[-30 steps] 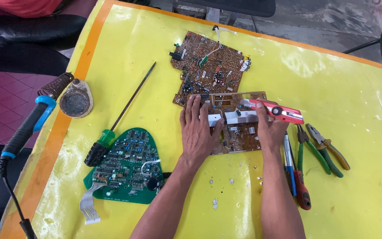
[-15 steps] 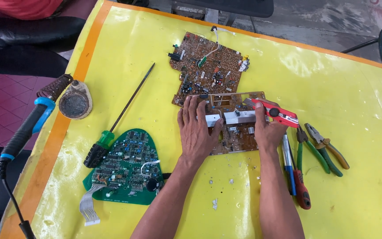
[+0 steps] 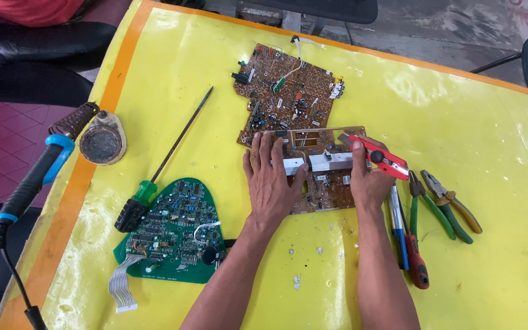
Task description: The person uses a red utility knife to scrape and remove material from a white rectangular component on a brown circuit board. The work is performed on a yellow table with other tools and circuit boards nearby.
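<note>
Hands are working at the middle of the yellow table [image 3: 490,122], two of them. Left hand [image 3: 271,183] is pressing flat, fingers spread, on a brown circuit board [image 3: 325,177] with a silver metal strip across it. Right hand [image 3: 368,180] is gripping a red cutter [image 3: 377,156] and holding it at the board's right edge. At four o'clock from the hands, two pliers [image 3: 447,205] and two pens or drivers [image 3: 407,235] are lying side by side. At eight o'clock, one green circuit board [image 3: 175,235] is lying beside one long screwdriver [image 3: 160,168]. At nine o'clock, one soldering iron [image 3: 35,177] is resting near a round tin [image 3: 102,143]. At twelve o'clock, a second brown board [image 3: 291,91] is lying farther off.
</note>
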